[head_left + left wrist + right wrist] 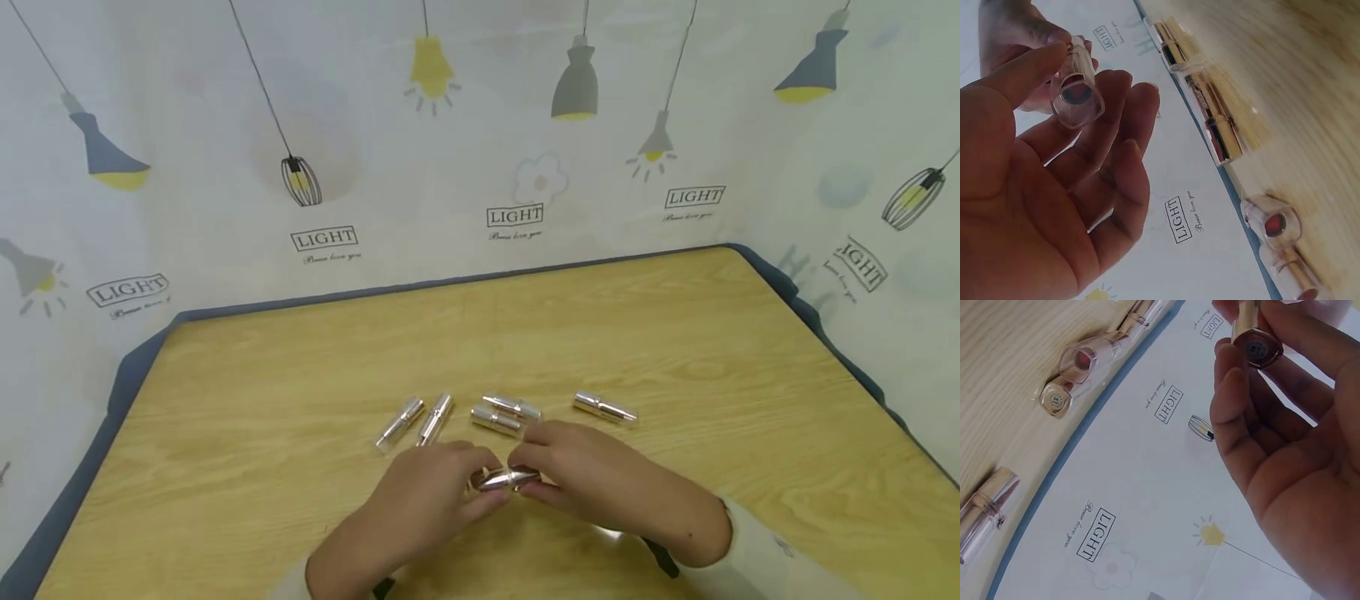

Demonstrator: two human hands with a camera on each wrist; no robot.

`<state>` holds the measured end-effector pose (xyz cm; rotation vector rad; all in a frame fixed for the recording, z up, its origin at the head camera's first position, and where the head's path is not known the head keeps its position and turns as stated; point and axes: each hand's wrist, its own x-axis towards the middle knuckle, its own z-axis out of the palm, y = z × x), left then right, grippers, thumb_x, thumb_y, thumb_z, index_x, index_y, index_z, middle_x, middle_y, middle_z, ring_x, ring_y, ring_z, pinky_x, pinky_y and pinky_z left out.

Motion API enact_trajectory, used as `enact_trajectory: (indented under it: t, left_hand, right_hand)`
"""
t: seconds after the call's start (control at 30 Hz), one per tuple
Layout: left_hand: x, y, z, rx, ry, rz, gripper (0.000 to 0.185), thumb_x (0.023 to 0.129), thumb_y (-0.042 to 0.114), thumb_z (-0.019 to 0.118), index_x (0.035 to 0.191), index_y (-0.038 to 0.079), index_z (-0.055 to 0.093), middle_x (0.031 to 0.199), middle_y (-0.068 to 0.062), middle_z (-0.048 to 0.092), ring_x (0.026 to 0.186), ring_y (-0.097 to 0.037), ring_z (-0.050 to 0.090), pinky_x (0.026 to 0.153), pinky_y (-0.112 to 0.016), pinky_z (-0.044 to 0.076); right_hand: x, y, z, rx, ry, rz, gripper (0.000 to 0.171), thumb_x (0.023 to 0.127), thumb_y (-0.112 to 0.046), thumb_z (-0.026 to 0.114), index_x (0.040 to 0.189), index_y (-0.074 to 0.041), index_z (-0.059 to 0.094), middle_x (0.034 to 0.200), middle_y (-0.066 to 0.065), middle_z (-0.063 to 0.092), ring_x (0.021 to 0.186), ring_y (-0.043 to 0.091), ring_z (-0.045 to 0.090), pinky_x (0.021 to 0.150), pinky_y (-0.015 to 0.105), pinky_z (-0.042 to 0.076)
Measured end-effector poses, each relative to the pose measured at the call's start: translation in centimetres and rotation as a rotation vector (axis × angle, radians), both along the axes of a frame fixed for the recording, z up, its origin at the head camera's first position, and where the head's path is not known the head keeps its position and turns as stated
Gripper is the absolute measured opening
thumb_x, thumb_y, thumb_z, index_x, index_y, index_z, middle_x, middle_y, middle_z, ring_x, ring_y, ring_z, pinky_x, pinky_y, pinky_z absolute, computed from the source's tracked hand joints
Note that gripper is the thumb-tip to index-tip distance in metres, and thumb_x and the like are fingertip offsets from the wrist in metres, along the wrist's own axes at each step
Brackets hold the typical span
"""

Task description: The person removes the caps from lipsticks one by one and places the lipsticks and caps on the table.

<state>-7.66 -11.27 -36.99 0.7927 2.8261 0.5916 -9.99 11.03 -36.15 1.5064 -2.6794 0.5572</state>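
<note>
A lipstick tube with a shiny metallic base lies sideways between both hands above the near part of the table. My left hand pinches its clear cap end between thumb and fingers; a dark red tip shows through the cap in the left wrist view. My right hand grips the other end, where a round label marks the base in the right wrist view. Just beyond the hands lie two more lipsticks side by side, one nearer and one farther.
Two slanted lipsticks, and its neighbour lipstick, lie on the left. Another lipstick lies on the right. The wood-grain table ends in a dark blue edge against a lamp-printed backdrop.
</note>
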Motion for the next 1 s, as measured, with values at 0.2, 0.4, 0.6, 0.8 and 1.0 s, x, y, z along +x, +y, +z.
enact_trajectory:
  t: [0.2, 0.4, 0.6, 0.8, 1.0]
  left_hand:
    - [0.0, 0.2, 0.5, 0.02, -0.026, -0.029, 0.023, 0.089, 0.042, 0.073, 0.099, 0.021, 0.075, 0.084, 0.014, 0.071, 0.072, 0.005, 0.061, 0.061, -0.014, 0.047]
    - [0.1, 0.4, 0.4, 0.034, 0.013, -0.051, 0.022, 0.088, 0.042, 0.073, 0.097, 0.022, 0.076, 0.086, 0.014, 0.071, 0.073, 0.005, 0.061, 0.061, -0.015, 0.047]
    - [-0.1, 0.0, 0.4, 0.004, 0.046, -0.046, 0.025, 0.088, 0.043, 0.073, 0.098, 0.02, 0.077, 0.085, 0.011, 0.072, 0.071, 0.003, 0.062, 0.06, -0.016, 0.047]
    - [-0.5, -1.1, 0.4, -0.015, 0.098, 0.067, 0.025, 0.09, 0.046, 0.071, 0.099, 0.023, 0.077, 0.087, 0.01, 0.07, 0.073, -0.001, 0.063, 0.062, -0.02, 0.048]
    - [-1.2, -1.5, 0.7, -0.01, 0.158, 0.174, 0.026, 0.087, 0.047, 0.074, 0.1, 0.025, 0.076, 0.092, 0.006, 0.061, 0.071, -0.004, 0.053, 0.056, -0.02, 0.044]
  right_hand:
    - [0.3, 0.0, 0.4, 0.023, 0.031, -0.011, 0.013, 0.087, -0.02, 0.079, 0.096, -0.016, 0.071, 0.09, -0.007, 0.062, 0.077, 0.0, 0.053, 0.068, 0.016, 0.048]
    - [0.4, 0.0, 0.2, 0.092, 0.032, -0.025, 0.013, 0.085, -0.025, 0.08, 0.088, -0.017, 0.07, 0.077, -0.011, 0.053, 0.068, -0.002, 0.044, 0.062, 0.015, 0.043]
    - [0.0, 0.4, 0.2, 0.153, -0.001, -0.049, 0.012, 0.086, -0.021, 0.079, 0.087, -0.015, 0.069, 0.076, -0.009, 0.054, 0.067, -0.001, 0.044, 0.06, 0.016, 0.043]
    - [-1.0, 0.6, 0.4, 0.138, -0.075, -0.114, 0.01, 0.088, -0.017, 0.077, 0.086, -0.017, 0.067, 0.078, -0.009, 0.057, 0.069, 0.0, 0.047, 0.061, 0.018, 0.044]
    - [-2.7, 1.7, -0.4, 0.118, -0.146, -0.149, 0.011, 0.088, -0.016, 0.077, 0.096, -0.018, 0.07, 0.086, -0.011, 0.062, 0.076, 0.003, 0.056, 0.067, 0.021, 0.049]
